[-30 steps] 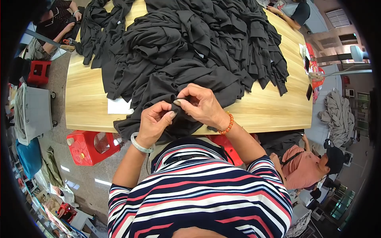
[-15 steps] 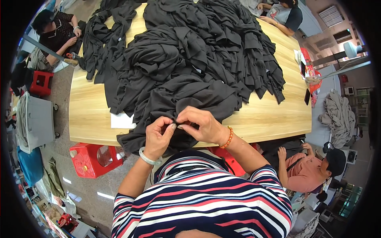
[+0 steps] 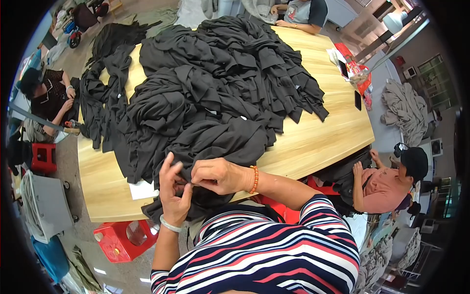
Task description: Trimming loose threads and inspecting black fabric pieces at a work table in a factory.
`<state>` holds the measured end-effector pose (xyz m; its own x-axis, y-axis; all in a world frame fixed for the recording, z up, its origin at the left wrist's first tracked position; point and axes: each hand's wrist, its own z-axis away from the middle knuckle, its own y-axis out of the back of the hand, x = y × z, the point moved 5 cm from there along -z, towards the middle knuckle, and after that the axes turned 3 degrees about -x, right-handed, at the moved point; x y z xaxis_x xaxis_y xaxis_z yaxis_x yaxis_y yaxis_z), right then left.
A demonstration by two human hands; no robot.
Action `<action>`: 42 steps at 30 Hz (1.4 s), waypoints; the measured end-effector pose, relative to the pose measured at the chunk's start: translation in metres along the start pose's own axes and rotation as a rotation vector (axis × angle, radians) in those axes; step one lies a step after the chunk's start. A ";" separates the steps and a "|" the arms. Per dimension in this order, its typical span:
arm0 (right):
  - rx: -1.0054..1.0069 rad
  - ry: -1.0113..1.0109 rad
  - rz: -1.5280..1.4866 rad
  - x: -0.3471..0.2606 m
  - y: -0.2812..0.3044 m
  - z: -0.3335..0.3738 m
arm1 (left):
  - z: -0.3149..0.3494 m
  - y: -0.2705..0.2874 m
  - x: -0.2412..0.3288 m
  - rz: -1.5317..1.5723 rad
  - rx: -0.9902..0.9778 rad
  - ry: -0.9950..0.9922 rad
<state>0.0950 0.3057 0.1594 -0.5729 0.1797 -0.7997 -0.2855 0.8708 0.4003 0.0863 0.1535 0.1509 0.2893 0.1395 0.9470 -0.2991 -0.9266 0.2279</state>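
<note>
Half open, the left hand (image 3: 175, 192) has its upper fingers lifted and spread, where half a second ago its fingertips were closed on the dark cloth (image 3: 210, 201) next to those of the right hand (image 3: 221, 175). Its thumb is beside the right fingertips. The right hand is curled, thumb and fingers drawn together.

The view has swung round: the surface (image 3: 303, 137) now lies at a slant, and the far end of the pile (image 3: 176, 90), cut off before, shows with floor beyond it. The dark cloth lies under the hands at the surface's near edge, hanging toward the lap.

Whatever the right fingertips pinch is hidden by the fingers, so I cannot tell if they have hold of anything. The raised left fingertips are blurred. Where the dark cloth ends and the pile begins is hard to make out. Cloth covers part of the white paper (image 3: 141, 190). The far worker (image 3: 301, 12) is cut off by the top edge.
</note>
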 end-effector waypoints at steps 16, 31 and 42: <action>0.154 -0.045 0.068 -0.006 0.007 0.009 | -0.001 -0.007 -0.027 0.558 -0.283 0.320; 0.339 0.090 0.430 -0.015 0.004 0.002 | -0.004 -0.021 -0.015 0.265 0.209 0.175; -0.207 -0.618 0.402 0.095 0.027 0.019 | -0.038 0.058 0.026 0.425 0.113 -0.063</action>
<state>0.0473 0.3552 0.0860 -0.1463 0.7408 -0.6556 -0.3189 0.5920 0.7401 0.0422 0.1164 0.1977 0.2176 -0.2807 0.9348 -0.3036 -0.9297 -0.2085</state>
